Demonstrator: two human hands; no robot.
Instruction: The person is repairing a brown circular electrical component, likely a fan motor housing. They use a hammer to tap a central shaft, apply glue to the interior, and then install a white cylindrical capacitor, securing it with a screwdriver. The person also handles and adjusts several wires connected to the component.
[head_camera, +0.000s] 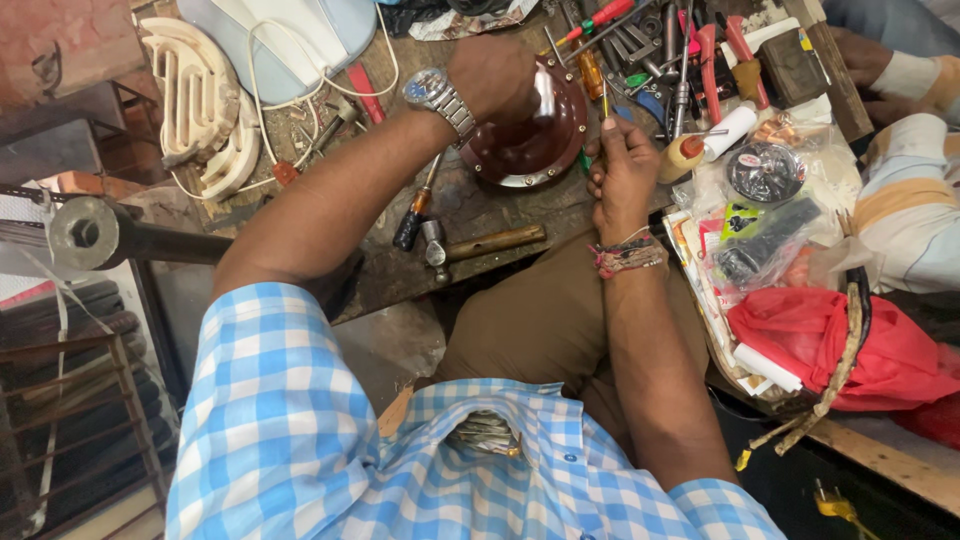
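**Kid:** Left hand (492, 78), what is it doing?

**Helper:** It lies on top of the round dark red cover (528, 130) and presses it down on the workbench (470, 205). Its fingers are curled over the top edge, so it is closed on the cover.

**Kid:** And the right hand (622, 172)?

**Helper:** Its fingers are pinched together on a thin screwdriver (603, 100) with a yellow and green shaft, just beside the cover's right rim.

**Kid:** Which way does the screwdriver point?

**Helper:** It stands nearly straight up and down in the picture. Its long line runs away from the person, toward the pile of tools (660, 40). I cannot see the tip well.

**Kid:** Is the work nearly done?

**Helper:** I think it is in the middle. The cover lies flat, round side up, with its shiny rim showing. I cannot tell how many screws are in or out. A hammer (480, 243) and a second screwdriver (418, 212) lie near, not in use.
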